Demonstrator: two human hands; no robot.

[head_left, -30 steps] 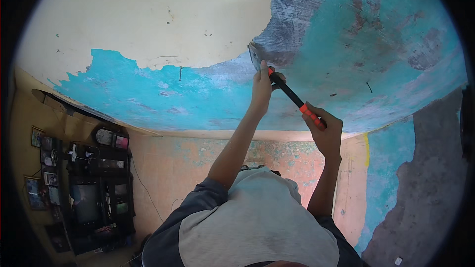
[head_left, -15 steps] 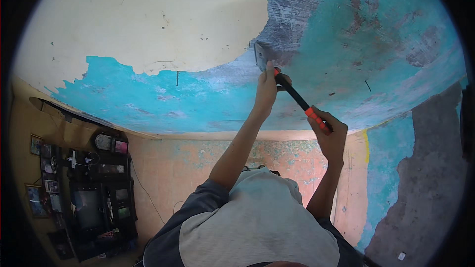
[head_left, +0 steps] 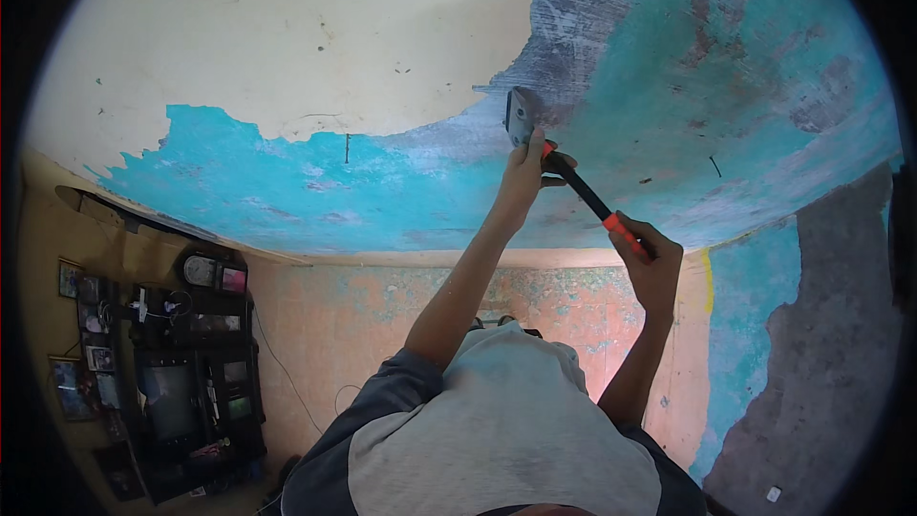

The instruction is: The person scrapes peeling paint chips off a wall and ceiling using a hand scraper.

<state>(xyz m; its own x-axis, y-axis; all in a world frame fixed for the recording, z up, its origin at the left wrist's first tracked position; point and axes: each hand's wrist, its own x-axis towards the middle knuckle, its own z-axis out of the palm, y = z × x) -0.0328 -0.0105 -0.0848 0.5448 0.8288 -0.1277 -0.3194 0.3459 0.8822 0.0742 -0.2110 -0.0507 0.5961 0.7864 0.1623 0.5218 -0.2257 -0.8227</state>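
My left hand (head_left: 523, 175) is closed round the upper shaft of a long-handled scraper (head_left: 585, 189), just below its grey head. My right hand (head_left: 651, 263) grips the red and black lower end of the handle. The metal head lies near the ragged edge where cream paint (head_left: 334, 29) meets a scraped grey-blue patch (head_left: 573, 24). Whether the blade touches the wall surface (head_left: 659, 86) I cannot tell. Around the tool the surface is turquoise with worn, brownish spots.
Two nails (head_left: 348, 148) (head_left: 714, 166) stick out of the painted surface. To the left, a dark cabinet (head_left: 181, 354) holds a television and framed pictures. A thin cable (head_left: 282, 363) hangs beside it. On the right is a bare grey wall section (head_left: 821, 325) with a small white switch (head_left: 774, 494).
Both hands and the scraper have shifted a little right. The scraper's head has turned and come slightly back from the cream paint's edge. My grip looks the same.
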